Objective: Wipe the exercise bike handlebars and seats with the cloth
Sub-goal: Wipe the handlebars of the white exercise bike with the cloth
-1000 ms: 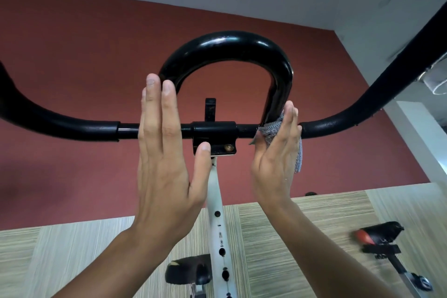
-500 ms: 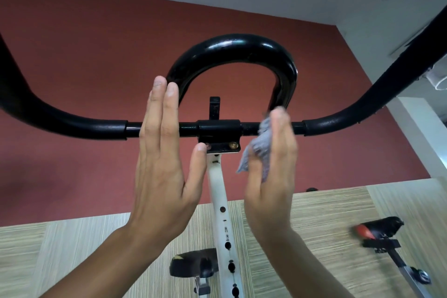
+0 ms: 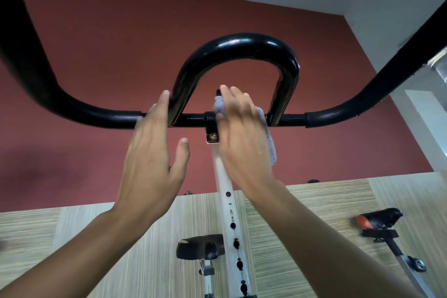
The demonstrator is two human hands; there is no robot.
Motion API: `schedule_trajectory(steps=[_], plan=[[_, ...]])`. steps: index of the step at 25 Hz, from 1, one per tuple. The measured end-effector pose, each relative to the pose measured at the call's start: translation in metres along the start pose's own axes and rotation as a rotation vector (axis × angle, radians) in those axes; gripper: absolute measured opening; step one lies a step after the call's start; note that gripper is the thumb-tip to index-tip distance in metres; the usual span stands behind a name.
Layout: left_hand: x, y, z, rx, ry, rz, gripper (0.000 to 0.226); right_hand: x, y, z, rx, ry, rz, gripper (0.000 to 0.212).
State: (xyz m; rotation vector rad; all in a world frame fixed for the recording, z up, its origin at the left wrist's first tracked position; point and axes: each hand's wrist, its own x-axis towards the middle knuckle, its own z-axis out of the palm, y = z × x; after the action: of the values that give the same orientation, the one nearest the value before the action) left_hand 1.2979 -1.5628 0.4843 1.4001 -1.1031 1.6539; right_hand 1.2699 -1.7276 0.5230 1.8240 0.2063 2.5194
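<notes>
The black handlebars fill the upper view, with a glossy loop rising from the middle. My right hand holds a grey cloth against the centre clamp of the bar. Its fingers lie flat over the cloth, the thumb pinches a bunch of it at the left, and one end hangs below the palm. My left hand is open, its fingertips touching the bar at the loop's left foot. Below, the black seat shows behind the white post.
A second bike's seat, black with red, stands on its post at the lower right. Striped light flooring runs beneath the bikes, and a red wall closes the back.
My right hand has carried the cloth left from the loop's right foot to the centre clamp. My left hand slid left along the bar and spread its thumb.
</notes>
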Motion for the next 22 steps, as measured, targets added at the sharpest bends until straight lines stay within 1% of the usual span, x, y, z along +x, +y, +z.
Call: schedule_trajectory(steps=[2, 4, 7, 8, 10, 12, 14, 16, 17, 19, 21, 22], plan=[[0.000, 0.004, -0.009, -0.016, -0.024, -0.004, 0.068, 0.004, 0.003, 0.002, -0.029, 0.036, 0.029, 0.050], [0.004, 0.010, -0.018, -0.026, -0.059, -0.001, 0.072, 0.006, -0.002, 0.006, -0.006, 0.057, 0.077, 0.050], [0.012, 0.023, -0.028, -0.040, -0.080, 0.020, 0.075, -0.002, -0.005, -0.009, 0.121, 0.025, 0.014, 0.048], [0.015, 0.028, -0.030, -0.049, -0.078, 0.031, 0.075, -0.009, -0.005, -0.019, 0.183, 0.045, 0.006, 0.046], [0.021, 0.041, -0.035, -0.079, -0.058, 0.060, 0.074, -0.023, -0.013, -0.048, 0.317, 0.133, -0.039, 0.043], [0.025, 0.051, -0.039, -0.102, -0.040, 0.088, 0.073, -0.030, -0.030, -0.077, 0.386, 0.231, -0.154, 0.048], [0.025, 0.057, -0.041, -0.105, -0.040, 0.102, 0.073, -0.020, -0.043, -0.101, 0.373, 0.334, -0.221, 0.045], [0.024, 0.061, -0.042, -0.107, -0.046, 0.113, 0.074, 0.005, -0.043, -0.112, 0.305, 0.418, -0.169, 0.042], [0.024, 0.062, -0.043, -0.110, -0.048, 0.116, 0.075, 0.019, -0.044, -0.112, 0.266, 0.418, -0.115, 0.041], [0.024, 0.065, -0.044, -0.117, -0.049, 0.121, 0.075, 0.035, -0.045, -0.109, 0.230, 0.329, -0.045, 0.042], [0.025, 0.067, -0.044, -0.119, -0.053, 0.117, 0.075, 0.039, -0.035, -0.107, 0.301, 0.257, -0.016, 0.042], [0.026, 0.068, -0.045, -0.122, -0.059, 0.111, 0.075, 0.039, -0.029, -0.107, 0.382, 0.236, 0.053, 0.042]])
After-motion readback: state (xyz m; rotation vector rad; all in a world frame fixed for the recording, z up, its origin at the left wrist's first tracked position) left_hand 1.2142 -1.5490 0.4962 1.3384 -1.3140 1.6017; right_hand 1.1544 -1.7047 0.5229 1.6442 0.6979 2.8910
